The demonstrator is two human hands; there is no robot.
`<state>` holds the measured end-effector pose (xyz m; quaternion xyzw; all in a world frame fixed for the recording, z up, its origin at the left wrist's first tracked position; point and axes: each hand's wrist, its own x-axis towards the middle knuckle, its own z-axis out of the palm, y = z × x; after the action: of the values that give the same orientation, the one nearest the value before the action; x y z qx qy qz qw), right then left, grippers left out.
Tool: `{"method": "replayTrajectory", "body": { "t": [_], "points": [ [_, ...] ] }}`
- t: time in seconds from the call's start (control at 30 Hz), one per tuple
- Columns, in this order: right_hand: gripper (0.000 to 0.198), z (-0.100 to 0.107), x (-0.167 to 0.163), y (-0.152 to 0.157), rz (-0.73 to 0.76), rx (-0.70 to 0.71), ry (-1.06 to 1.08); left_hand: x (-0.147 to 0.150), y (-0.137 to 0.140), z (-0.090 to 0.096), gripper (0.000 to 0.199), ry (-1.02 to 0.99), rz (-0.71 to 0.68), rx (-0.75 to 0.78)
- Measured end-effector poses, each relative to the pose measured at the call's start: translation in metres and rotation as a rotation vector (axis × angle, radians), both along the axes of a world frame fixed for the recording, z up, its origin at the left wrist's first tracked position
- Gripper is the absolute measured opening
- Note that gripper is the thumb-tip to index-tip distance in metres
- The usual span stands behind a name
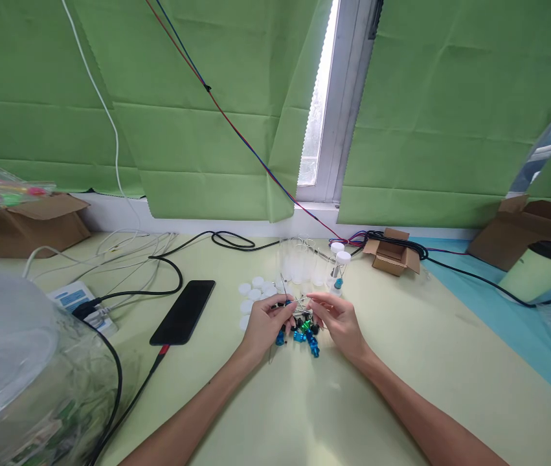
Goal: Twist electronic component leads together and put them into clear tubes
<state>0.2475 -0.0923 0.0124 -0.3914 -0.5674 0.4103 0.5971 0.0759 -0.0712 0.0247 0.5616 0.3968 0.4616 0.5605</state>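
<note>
My left hand [263, 323] is closed in a pinch at the middle of the table, on a thin metal rod [301, 299] that runs across to the other hand. The fingertips of my right hand [342, 327] are pinched at the rod's right end. Below them lies a small pile of shiny blue metal pieces [313, 346], a green piece [306, 325] and some black bits. More thin rods stick out around my left fingers, partly hidden. White round caps [254, 294] lie left of the pile. Clear tubes [297, 265] stand behind my hands, beside white-capped tubes [342, 259], one with a blue piece inside.
A black phone [182, 312] lies on the left, plugged into a cable. A large clear container [8, 362] fills the left front. Black cables [231, 241] run along the back. A small open carton [392, 255] and a pale green cup [530, 275] stand to the right.
</note>
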Motion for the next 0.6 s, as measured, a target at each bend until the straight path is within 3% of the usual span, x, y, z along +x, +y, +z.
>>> {"method": "replayTrajectory", "body": {
  "t": [0.6],
  "points": [
    [0.037, 0.0004, -0.0011, 0.0008, -0.021, -0.053, -0.003, 0.0021, -0.0004, -0.0062, 0.028, 0.095, 0.008, 0.144]
  ]
}}
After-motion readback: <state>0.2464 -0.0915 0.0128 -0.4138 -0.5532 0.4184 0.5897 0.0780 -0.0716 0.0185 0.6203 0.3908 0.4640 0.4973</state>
